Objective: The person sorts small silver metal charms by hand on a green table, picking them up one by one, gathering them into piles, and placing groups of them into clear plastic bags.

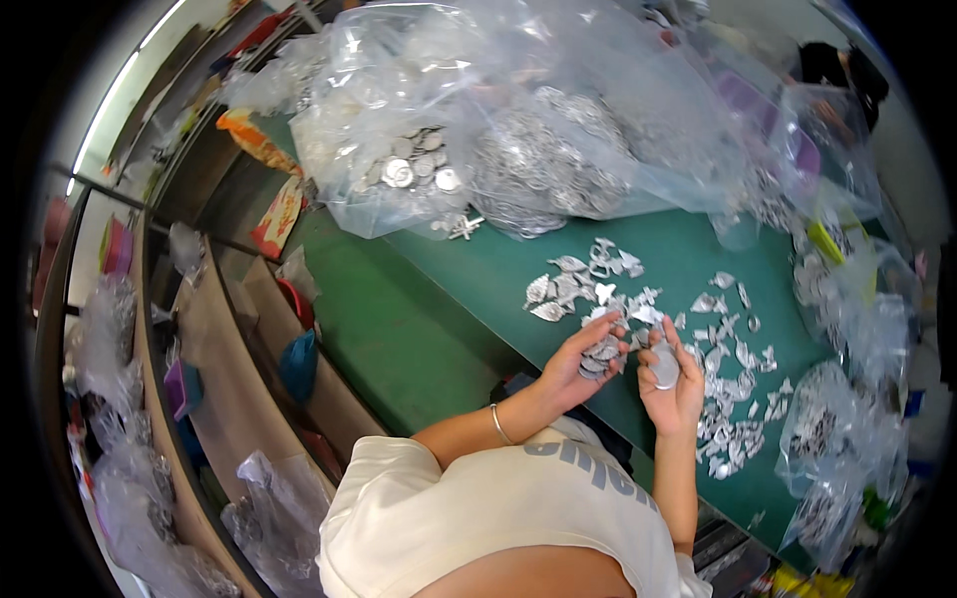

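Over the green table (449, 269) my left hand (566, 371) is cupped around several small silver metal pieces (599, 355). Just beside it, my right hand (681, 404) grips a flat, round silver disc (664, 370) with its fingers. The two hands are close together but look apart. Beyond my fingertips lies a loose group of leaf-like silver pieces (566, 289). Another spread of small silver metal charms (733, 389) covers the table right of my right hand. Their exact shapes are too small to tell.
Large clear plastic bags (558, 149) full of silver parts line the table's far side; round discs (399, 171) show in one. More filled bags (827, 424) stand at the right. On the left, wooden shelves (229, 399) hold plastic bags and coloured bins (298, 364).
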Demonstrator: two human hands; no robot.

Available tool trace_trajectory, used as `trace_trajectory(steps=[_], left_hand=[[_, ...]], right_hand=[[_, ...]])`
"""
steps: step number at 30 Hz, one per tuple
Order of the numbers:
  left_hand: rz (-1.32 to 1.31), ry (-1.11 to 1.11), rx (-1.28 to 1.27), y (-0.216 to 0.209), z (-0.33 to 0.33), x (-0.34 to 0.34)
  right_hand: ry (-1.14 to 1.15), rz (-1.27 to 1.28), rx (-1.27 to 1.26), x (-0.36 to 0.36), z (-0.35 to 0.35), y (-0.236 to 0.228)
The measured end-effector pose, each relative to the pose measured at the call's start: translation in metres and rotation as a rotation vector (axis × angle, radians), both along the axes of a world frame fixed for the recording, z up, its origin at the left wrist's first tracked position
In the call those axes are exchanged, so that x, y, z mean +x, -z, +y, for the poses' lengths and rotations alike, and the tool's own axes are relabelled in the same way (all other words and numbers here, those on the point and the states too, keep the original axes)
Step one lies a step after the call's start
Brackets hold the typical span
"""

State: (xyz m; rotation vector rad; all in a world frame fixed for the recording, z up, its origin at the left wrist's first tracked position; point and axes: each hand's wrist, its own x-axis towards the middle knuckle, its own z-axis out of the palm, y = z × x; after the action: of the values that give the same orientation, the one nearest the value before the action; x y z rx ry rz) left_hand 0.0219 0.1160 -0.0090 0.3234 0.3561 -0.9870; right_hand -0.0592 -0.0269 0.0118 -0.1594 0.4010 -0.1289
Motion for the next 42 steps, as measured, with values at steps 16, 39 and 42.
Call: trace_trajectory(steps=[16,39,42], left_hand=[[-0.028,-0.033,-0.023,0.017,0.020,0.016],[-0.042,-0.027,0.052,0.020,0.028,0.019],[-0.048,-0.024,0.046,0.018,0.026,0.016]], right_hand=[[-0.069,0.256,-0.258,0.014,-0.011,-0.009],[0.779,0.025,-0.459,-0.028,-0.241,-0.086],[0.991,0.181,-0.381,-0.009,-0.319,-0.108]])
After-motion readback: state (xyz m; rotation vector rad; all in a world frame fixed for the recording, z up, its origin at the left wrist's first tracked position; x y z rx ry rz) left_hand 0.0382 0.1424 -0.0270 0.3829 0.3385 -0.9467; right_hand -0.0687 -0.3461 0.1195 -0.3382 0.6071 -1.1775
